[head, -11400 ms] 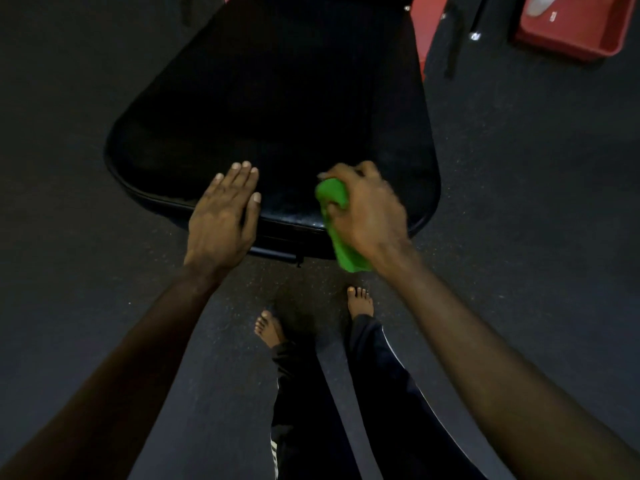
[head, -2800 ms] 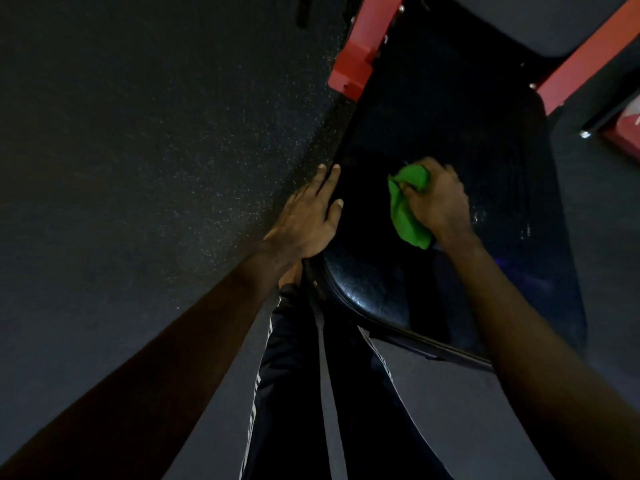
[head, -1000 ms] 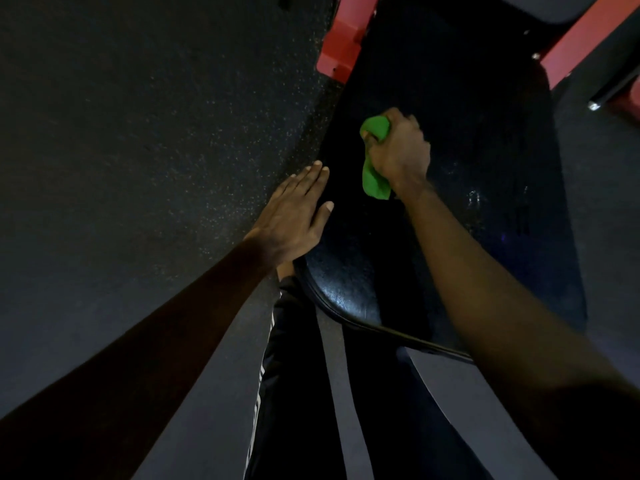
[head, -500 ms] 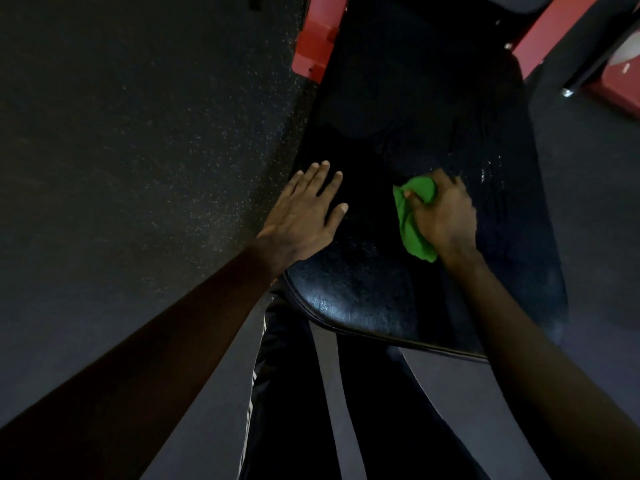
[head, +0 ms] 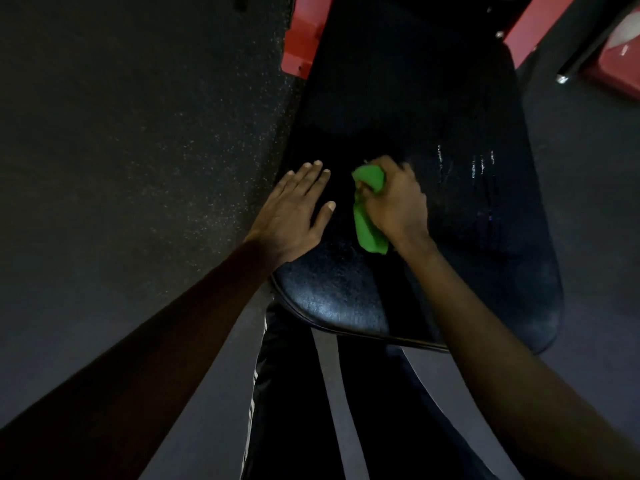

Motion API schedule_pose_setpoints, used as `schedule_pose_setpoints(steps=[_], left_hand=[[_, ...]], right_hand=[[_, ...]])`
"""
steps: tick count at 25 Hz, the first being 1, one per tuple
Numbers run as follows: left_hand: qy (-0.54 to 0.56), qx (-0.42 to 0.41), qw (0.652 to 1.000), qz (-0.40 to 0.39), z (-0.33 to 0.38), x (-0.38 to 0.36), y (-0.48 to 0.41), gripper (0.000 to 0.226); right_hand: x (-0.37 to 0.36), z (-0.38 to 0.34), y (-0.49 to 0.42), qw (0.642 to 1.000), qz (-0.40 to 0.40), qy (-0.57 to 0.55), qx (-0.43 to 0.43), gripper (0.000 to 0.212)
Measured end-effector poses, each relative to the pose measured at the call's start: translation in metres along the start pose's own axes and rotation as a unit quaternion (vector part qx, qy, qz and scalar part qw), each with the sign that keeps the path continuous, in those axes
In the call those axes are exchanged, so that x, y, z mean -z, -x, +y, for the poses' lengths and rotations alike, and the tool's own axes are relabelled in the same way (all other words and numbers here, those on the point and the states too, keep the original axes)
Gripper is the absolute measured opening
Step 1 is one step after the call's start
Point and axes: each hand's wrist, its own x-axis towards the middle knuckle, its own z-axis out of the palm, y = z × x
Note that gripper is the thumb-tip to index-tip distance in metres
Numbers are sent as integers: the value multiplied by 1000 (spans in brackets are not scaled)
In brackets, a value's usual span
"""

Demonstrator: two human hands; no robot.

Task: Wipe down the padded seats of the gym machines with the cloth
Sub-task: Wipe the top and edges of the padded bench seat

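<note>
Two hands are on the padded seat [head: 346,299]. We note the right hand [head: 394,202], fingers curled tight round a bunched green cloth [head: 367,225], pressing it onto the black vinyl. The left hand [head: 294,209] lies flat at the seat's left edge, fingers straight, slightly spread, holding nothing. Wet streaks [head: 481,164] shine right of the cloth. A red frame [head: 301,39] stands at the far end, with dark speckled floor [head: 138,150] open on both sides. The seat's near rim overlaps striped dark trousers [head: 287,393].
</note>
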Motion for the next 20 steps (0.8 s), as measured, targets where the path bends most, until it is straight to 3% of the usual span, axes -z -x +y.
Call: schedule_pose_setpoints(steps=[3,6,10,14,18,20], left_hand=[[-2,-12,1000,-4,-1,1,-1,61],[5,-9,1000,1,-2,-1,-1,63],[10,-15,1000,12,-1,-3,-2,66],[9,-17,1000,17,-3,-4,-2,64],[6,-13,1000,22,-4,-6,-3,65],[5,-10,1000,19,-5,-6,-4,66]], right_hand=[[-1,11,21,999,35,1,-28,34],[-10,-6,-17,998,55,9,-40,30],[-11,-15,-43,1000,18,-8,-17,32],[15,35,-5,999,-6,37,-2,36],[61,123,11,986,49,79,-141,37],[63,132,-1,969,90,58,-221,39]])
